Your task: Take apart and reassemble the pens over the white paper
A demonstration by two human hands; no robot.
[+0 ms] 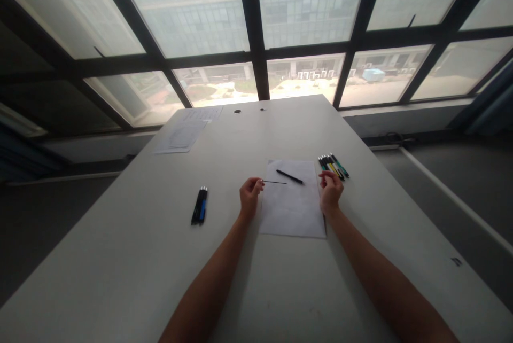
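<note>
Left hand (250,197): thumb and fingers pinched on one end of a thin dark rod (276,182). Rod points right, over the upper half of the sheet (292,213). Can't tell if its free end touches the paper or sits just above it.

Right hand (331,193): half curled, fingers bent inward, at the sheet's right edge. Can't tell if it has hold of anything; the fingers are too small and dim to read.

Black pen (289,176) lies on the upper part of the sheet, slanted, lower end to the right, between the two hands. Rod is just left of it.

Pen row (335,164) sits just past the right hand: several side by side, black, yellow and green showing, silvery ends facing the window (304,6). The hand covers part of the row; contact unclear.

Pen bunch (199,206) is well left of the left hand: dark barrels plus a blue patch, silvery ends also pointing away.

All of it is on the white desk (152,273). More papers (183,135) lie at the far left, overlapping. Round hole (237,111) near the far edge. Blue curtain (487,105) off to the right.
</note>
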